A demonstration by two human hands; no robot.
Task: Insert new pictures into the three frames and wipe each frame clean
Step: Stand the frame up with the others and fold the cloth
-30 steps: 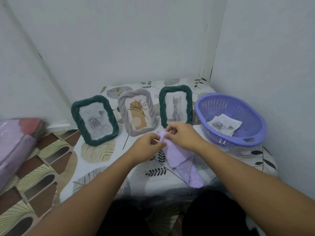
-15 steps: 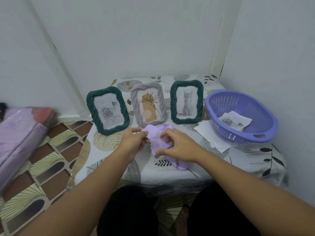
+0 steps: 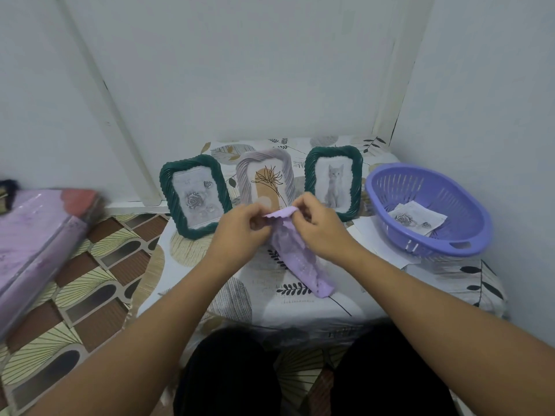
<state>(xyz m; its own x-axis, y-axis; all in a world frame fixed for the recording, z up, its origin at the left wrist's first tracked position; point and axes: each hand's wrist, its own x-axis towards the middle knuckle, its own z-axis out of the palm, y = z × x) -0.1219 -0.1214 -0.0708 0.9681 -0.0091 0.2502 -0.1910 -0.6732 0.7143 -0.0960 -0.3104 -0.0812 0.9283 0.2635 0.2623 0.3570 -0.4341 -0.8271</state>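
Three picture frames stand upright on a small table [image 3: 300,307]. A green frame with a rose picture [image 3: 194,196] is on the left, a grey frame with a flower drawing [image 3: 264,175] in the middle, and a green frame with a cat picture [image 3: 334,181] on the right. My left hand [image 3: 243,228] and my right hand [image 3: 319,223] each pinch the top edge of a lilac cloth [image 3: 295,256] in front of the grey frame. The cloth hangs down onto the table.
A purple plastic basket [image 3: 468,223] with a printed rose picture [image 3: 416,219] inside sits at the table's right, with white paper sheets [image 3: 378,244] under it. A purple wrapped bundle [image 3: 33,244] lies at the left on the patterned floor. White walls enclose the corner.
Both hands lifted the cloth's top edge off the table and stretched it between them; before, it lay bunched under my hands. The view also tilted up slightly.
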